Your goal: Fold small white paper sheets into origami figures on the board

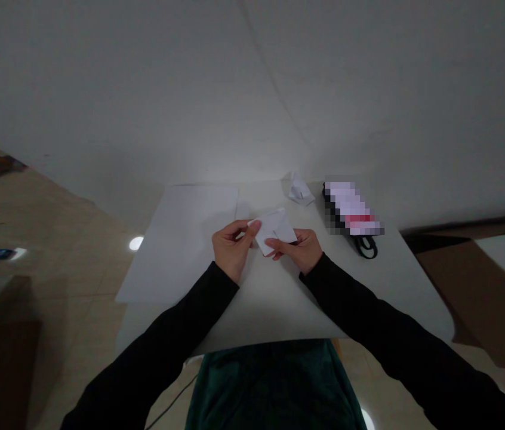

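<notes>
Pinching angular folded paper (274,230) between left hand (232,249) and right hand (296,251).

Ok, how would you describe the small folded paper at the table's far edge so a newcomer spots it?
Start at the white table and look to its far edge. The small folded white paper sits there, just left of the pixelated black packet. Unlike the white paper pinched between the left hand and right hand, it is untouched.

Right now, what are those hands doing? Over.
Left hand, right hand gripping folded white paper. Second folded paper lies farther up the table, apart from the hands.
</notes>
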Demonstrator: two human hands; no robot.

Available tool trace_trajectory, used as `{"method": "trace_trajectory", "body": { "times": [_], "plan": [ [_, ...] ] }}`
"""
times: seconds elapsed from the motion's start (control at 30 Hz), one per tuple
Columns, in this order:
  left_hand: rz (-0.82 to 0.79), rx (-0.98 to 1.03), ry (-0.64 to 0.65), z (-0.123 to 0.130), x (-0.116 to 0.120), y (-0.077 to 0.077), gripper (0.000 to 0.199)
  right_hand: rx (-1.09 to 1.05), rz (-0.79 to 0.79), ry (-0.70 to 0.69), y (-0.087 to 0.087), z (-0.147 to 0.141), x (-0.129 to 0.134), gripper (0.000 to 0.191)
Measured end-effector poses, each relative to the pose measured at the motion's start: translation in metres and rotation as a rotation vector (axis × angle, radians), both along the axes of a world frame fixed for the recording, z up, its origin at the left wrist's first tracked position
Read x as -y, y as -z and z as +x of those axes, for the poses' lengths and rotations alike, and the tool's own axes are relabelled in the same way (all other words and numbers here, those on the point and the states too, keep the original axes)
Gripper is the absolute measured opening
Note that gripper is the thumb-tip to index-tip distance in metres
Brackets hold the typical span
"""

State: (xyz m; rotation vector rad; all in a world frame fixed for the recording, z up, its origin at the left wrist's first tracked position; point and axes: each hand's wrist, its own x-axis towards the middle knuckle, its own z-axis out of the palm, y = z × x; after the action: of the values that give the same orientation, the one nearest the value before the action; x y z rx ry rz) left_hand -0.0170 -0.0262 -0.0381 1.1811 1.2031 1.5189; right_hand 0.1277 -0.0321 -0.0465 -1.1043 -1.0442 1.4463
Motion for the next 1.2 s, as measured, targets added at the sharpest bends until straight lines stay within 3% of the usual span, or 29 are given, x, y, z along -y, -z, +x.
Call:
{"method": "trace_trajectory", "body": {
  "times": [0.2, 0.4, 0.63, 0.77, 0.9, 1.03, 1.2],
  "plan": [
    [0.051, -0.054, 0.01, -0.007, -0.004, 0.001, 0.024, 0.027, 0.033, -0.011, -0.001, 0.002, -0.002, 0.034],
    [0.047, -0.228, 0.206, -0.017, -0.012, 0.001, 0.037, -0.028, 0.136, 0.104, 0.0, 0.011, -0.011, 0.064],
    [0.112, -0.418, 0.277, -0.022, -0.013, 0.001, 0.039, -0.026, 0.195, -0.042, -0.002, 0.02, -0.015, 0.065],
    [0.097, -0.416, 0.373, -0.024, -0.013, 0.0, 0.042, -0.012, 0.227, -0.052, -0.005, 0.023, -0.013, 0.078],
    [0.157, -0.463, 0.382, -0.027, -0.011, 0.0, 0.041, 0.007, 0.233, -0.065, -0.007, 0.025, -0.012, 0.082],
    [0.224, -0.577, 0.414, -0.03, -0.009, 0.003, 0.04, 0.035, 0.203, -0.183, -0.011, 0.027, -0.011, 0.078],
    [0.13, -0.421, 0.438, -0.026, -0.007, 0.002, 0.031, 0.01, 0.152, -0.192, -0.016, 0.029, -0.012, 0.08]
  ]
}}
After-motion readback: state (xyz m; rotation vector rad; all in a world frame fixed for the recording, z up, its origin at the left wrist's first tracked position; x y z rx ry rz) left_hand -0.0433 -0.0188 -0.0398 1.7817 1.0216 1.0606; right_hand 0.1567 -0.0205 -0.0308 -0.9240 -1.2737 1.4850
